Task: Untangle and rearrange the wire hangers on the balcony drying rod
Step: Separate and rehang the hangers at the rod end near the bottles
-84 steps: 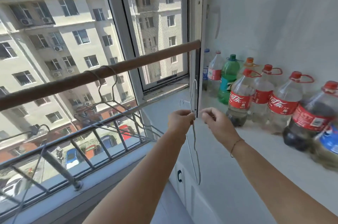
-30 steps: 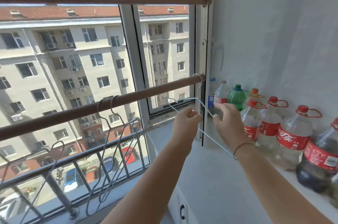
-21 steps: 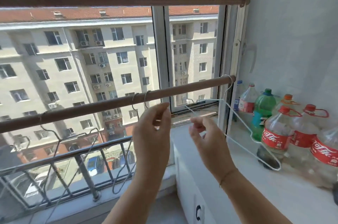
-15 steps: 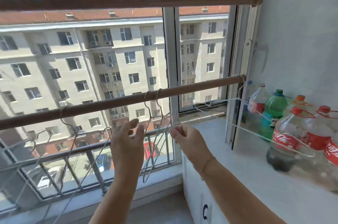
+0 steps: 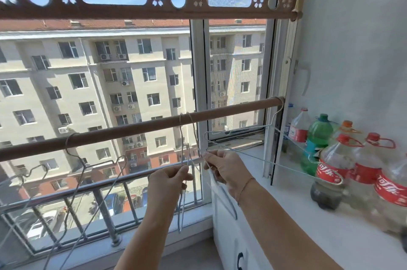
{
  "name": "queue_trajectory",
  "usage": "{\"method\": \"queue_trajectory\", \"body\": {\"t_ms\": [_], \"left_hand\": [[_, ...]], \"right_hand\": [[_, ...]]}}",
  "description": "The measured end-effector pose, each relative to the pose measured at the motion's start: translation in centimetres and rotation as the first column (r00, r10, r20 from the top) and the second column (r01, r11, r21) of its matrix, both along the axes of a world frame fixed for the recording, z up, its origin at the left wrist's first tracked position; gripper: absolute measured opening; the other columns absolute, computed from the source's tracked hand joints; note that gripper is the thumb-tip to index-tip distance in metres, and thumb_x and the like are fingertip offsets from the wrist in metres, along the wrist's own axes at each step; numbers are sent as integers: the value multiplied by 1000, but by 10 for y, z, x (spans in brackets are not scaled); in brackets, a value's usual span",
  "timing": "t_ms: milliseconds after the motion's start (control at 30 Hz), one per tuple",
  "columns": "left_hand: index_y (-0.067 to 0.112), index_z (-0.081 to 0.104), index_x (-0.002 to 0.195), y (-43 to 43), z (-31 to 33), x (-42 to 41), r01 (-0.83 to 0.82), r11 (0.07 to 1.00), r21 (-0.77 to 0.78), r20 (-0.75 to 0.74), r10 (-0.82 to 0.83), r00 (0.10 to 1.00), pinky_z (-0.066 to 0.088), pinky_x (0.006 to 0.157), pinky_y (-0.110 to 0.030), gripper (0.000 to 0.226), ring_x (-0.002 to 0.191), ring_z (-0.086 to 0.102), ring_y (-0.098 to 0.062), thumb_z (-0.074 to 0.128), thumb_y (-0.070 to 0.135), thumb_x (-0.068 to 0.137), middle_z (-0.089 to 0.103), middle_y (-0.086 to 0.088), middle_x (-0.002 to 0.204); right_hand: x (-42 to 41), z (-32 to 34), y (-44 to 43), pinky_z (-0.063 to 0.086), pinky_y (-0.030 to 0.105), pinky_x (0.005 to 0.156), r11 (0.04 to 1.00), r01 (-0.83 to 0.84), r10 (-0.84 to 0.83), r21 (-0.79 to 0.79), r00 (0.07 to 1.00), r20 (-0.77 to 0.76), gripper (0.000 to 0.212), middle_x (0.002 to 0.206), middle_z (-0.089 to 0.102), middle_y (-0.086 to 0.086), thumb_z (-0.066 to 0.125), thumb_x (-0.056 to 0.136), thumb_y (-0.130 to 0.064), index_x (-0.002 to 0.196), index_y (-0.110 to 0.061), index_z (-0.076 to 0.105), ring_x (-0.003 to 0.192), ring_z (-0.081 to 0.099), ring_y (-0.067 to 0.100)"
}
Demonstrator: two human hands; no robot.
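Now, mid-frame, two tangled hangers [image 5: 181, 133] hook over the rod [image 5: 132, 130]; left hand [image 5: 169, 178] pinches one's wire, right hand [image 5: 224, 168] pinches the other's; separating seems underway; next, probably, ease them apart along the rod without unhooking either.

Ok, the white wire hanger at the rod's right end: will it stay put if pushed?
Probably not. The white wire hanger hangs by its hook alone on the smooth drying rod, so it likely swings or slides. Its thin wire suggests it is light and springy.
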State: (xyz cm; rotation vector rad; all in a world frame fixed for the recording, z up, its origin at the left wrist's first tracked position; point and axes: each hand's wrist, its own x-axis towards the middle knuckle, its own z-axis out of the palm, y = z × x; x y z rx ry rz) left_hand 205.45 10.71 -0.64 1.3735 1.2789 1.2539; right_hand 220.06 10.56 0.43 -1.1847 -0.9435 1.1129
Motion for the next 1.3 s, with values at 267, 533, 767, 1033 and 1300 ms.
{"method": "queue_trajectory", "body": {"t_ms": [267,533,767,1033,1300], "left_hand": [[15,73,69,0,4,33,102,994,-32,52,-100,994,46,54,-28,21,48,55,-12,63,19,87,73,-4,64],[6,72,75,3,5,40,141,989,-51,118,-135,984,48,46,-20,18,42,54,-7,62,14,88,70,-5,58],[8,72,74,5,4,47,148,988,-44,101,-143,985,48,46,-21,19,43,54,-9,61,14,88,70,-6,60],[6,71,74,7,5,54,160,986,-53,126,-152,980,50,48,-24,19,42,52,-11,60,12,88,69,-6,58],[7,72,77,9,3,50,141,988,-55,128,-134,983,51,50,-24,18,46,54,-13,60,13,89,69,-8,62]], "right_hand": [[42,4,-3,27,16,34,1000,-21,20,18,995,99,3,57,59,7,68,80,-8,79,-5,69,34,34,7],[85,4,-1,24,14,32,992,112,-116,53,989,86,7,59,56,10,60,86,-1,80,-1,65,32,32,5],[130,4,5,25,11,30,971,236,-237,38,971,25,8,61,55,12,59,86,-1,78,-1,63,28,34,1],[128,-6,11,24,14,31,981,192,-193,19,979,70,9,57,57,8,61,85,-4,78,-5,67,32,33,5],[112,-4,8,27,14,32,985,172,-174,26,978,113,6,61,57,8,62,86,-7,82,-6,67,35,35,5]]}}
